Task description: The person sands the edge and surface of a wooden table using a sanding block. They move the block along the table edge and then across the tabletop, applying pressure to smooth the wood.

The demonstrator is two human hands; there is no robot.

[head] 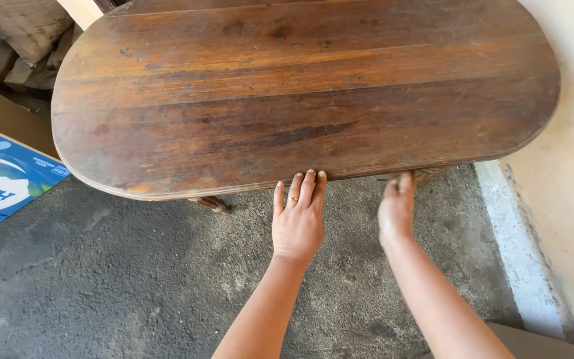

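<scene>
Oval wooden tabletop (pixel 300 93) fills 12 o'clock. Left hand (pixel 298 223) flat, fingers released, tips touching its near edge. Right hand (pixel 396 209) at the edge beside it; grip unclear. Blue carton (pixel 1 176) at 9.

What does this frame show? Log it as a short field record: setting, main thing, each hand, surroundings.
setting: concrete floor beside a pale wall
main thing: dark, worn oval wooden table, top bare
left hand: flat, palm down, fingertips at the table's near edge; ring on one finger
right hand: turned edgewise, fingers reaching to or under the near edge; contact hidden
surroundings: blue and white cardboard box at left; turned table leg below the top
</scene>
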